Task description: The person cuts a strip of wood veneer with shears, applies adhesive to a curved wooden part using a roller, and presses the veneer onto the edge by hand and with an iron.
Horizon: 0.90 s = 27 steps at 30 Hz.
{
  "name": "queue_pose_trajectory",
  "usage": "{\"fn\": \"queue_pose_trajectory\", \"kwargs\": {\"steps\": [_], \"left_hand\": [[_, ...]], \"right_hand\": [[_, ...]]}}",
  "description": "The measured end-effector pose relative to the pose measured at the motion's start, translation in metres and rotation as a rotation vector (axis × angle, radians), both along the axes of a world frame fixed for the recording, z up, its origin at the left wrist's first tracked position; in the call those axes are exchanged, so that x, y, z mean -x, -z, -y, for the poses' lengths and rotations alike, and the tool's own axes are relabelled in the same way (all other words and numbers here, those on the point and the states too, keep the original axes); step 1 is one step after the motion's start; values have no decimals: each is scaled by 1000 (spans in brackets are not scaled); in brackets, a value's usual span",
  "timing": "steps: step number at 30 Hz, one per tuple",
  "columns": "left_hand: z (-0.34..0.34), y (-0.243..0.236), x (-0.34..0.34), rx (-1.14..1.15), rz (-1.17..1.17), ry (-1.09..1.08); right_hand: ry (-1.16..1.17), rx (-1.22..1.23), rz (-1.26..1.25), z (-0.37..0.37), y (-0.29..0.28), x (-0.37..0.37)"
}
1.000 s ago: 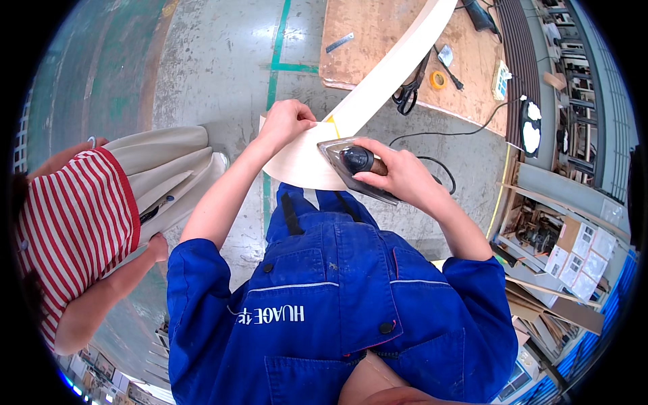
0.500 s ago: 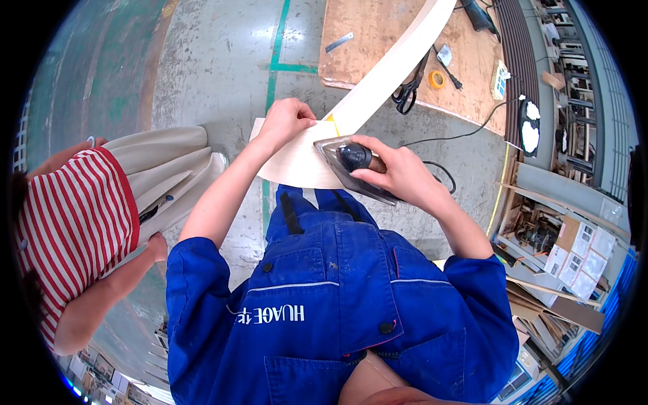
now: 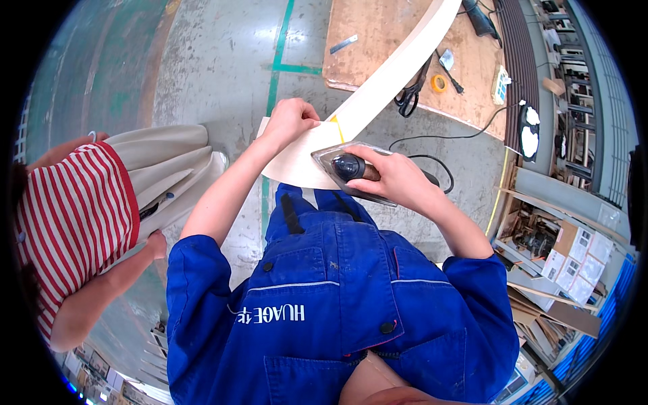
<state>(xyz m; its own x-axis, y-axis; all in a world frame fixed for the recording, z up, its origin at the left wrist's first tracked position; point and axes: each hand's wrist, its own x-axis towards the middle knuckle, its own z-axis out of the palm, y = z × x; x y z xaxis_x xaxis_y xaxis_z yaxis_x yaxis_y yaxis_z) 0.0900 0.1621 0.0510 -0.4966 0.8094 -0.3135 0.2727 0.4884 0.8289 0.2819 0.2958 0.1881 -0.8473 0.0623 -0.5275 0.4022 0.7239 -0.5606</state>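
Observation:
My right hand [image 3: 399,179] grips the handle of a clothes iron [image 3: 327,158] with a dark knob at the front. The iron lies over the right part of a thin pale veneer sheet [image 3: 297,167] that looks like wood, with a rounded near edge. My left hand [image 3: 291,124] has its bent fingers closed at the far edge of this sheet, fingertips close to a strip of yellow tape [image 3: 338,128]. Beyond the tape a long pale curved strip [image 3: 395,79] runs away to the far right over a table. The iron's underside and my left fingertips are partly hidden.
On the wooden table [image 3: 368,27] lie a metal ruler [image 3: 344,44], black scissors [image 3: 409,98], a yellow tape roll [image 3: 439,83] and a scraper-like tool [image 3: 448,62]. A black cord [image 3: 466,132] trails right of the iron. A person in a striped top [image 3: 77,229] stands at left.
The iron has turned slightly and its front has come a little nearer to me, with my right hand still on it. My left hand keeps nearly the same place on the sheet.

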Motion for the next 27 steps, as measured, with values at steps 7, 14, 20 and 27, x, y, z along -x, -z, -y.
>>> {"fn": "queue_pose_trajectory", "kwargs": {"steps": [7,14,20,27], "left_hand": [[0,2,1,-1,-13,11],[1,-8,0,27,4,10],[2,-2,-1,11,3,15],[4,0,-3,4,-29,14]], "right_hand": [[82,-33,22,-2,-1,7],[120,-54,-108,-2,7,7],[64,-42,-26,0,2,4],[7,-8,-27,6,-3,-1]]}}
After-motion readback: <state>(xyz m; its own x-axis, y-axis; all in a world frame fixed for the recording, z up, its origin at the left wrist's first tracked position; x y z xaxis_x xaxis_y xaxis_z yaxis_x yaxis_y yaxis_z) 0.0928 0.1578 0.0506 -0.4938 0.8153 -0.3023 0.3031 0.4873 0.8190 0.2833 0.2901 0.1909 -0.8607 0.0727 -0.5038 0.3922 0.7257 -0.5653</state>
